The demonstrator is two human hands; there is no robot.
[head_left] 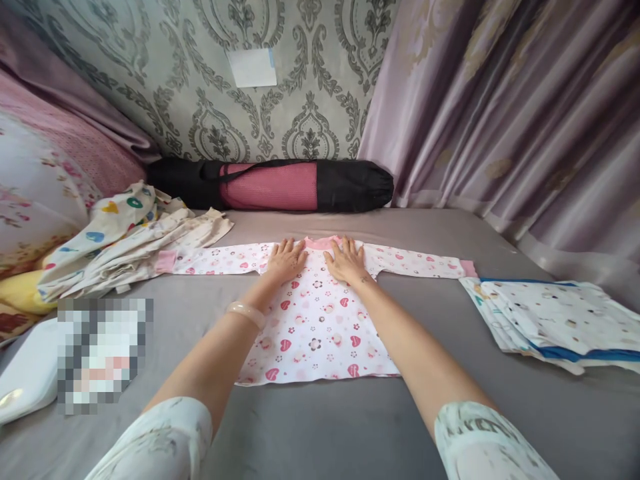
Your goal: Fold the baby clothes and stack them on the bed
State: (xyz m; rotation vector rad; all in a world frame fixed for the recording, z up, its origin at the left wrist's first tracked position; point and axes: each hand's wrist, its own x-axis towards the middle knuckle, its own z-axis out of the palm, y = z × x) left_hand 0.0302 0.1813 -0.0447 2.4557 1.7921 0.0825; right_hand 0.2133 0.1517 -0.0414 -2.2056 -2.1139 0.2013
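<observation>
Grey fabric sheet; far, grey damask wallpaper; right, mauve curtain. Far black-and-pink mesh tube bag, contents unclear. White heart-print cloth top lies flat centre; left hand, right hand touch it, fingers open.

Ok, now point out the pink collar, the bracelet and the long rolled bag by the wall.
Pink collar (pixel 322 243): head view, on its middle, between the hands.
Bracelet (pixel 248 311): head view, on its band.
Long rolled bag (pixel 269 187): head view, on its pink mesh middle.

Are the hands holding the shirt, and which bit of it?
Nothing is held: the left hand and right hand lie flat on the shirt, near its pink collar.
</observation>
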